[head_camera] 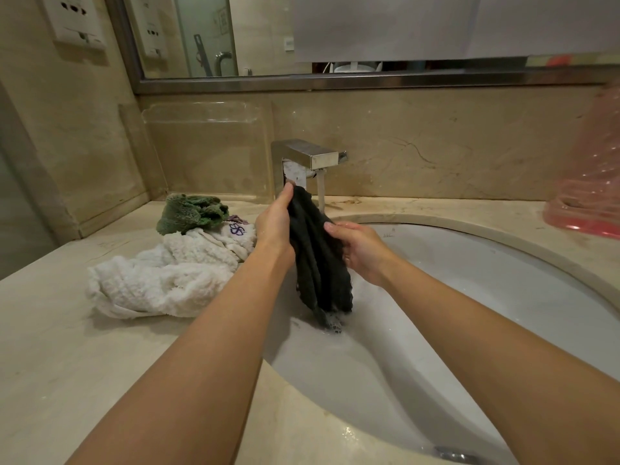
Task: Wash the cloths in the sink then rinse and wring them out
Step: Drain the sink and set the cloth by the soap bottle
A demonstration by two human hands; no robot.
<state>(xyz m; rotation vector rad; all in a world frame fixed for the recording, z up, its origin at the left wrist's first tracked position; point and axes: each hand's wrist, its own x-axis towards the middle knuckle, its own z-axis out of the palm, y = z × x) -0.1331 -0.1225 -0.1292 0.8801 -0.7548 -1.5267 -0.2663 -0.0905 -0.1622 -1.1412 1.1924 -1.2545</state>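
Dark cloth (318,260) held upright over sink (503,263), left hand (273,223) pinching top, right hand (360,250) gripping middle; likely risk: drips splashing tabletop (100,364).

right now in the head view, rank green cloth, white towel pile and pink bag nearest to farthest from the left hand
From the left hand:
1. white towel pile, on the counter just beside it
2. green cloth, farther back on the counter
3. pink bag, far across the sink
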